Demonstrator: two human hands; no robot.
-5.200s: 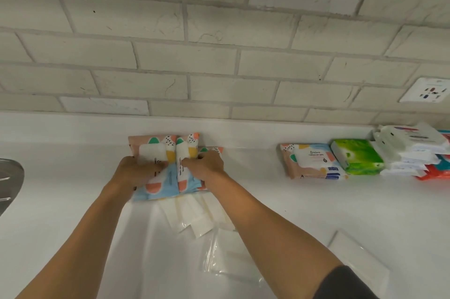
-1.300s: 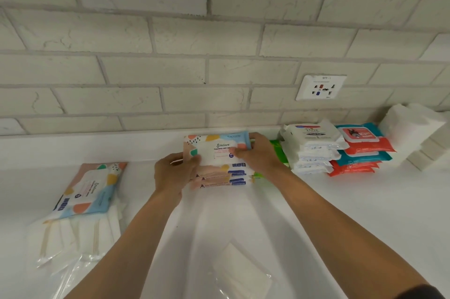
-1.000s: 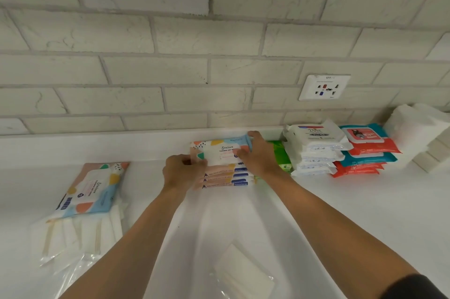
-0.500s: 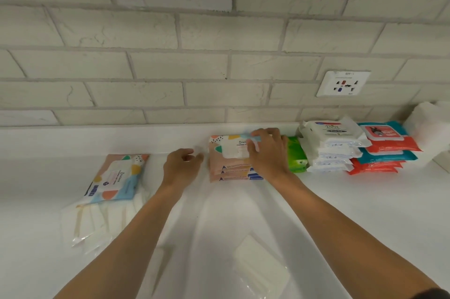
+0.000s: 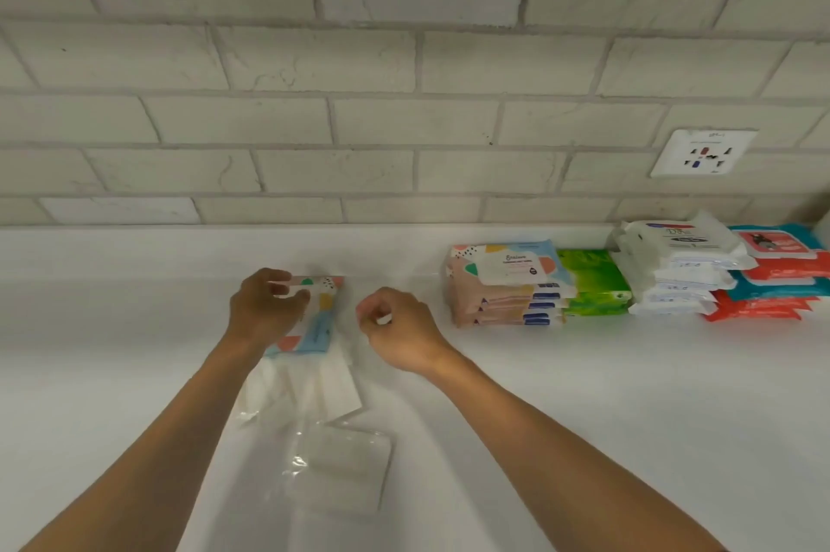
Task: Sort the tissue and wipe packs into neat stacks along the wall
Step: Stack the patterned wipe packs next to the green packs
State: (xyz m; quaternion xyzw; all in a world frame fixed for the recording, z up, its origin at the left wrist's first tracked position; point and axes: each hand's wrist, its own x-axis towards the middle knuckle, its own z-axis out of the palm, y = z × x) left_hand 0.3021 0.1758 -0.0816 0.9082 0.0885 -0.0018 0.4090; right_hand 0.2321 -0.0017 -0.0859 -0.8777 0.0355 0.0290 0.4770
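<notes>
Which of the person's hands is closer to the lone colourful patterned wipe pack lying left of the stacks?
Left. The left hand rests on the colourful patterned wipe pack, fingers over its top edge. The right hand is loosely curled just to the pack's right, apart from it.

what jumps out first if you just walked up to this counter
The bright row of sorted stacks along the wall at right: patterned wipe packs, green tissue pack, white packs, red and teal packs. Near the middle, the left hand rests on one stray patterned pack; the right hand hovers beside it.
</notes>
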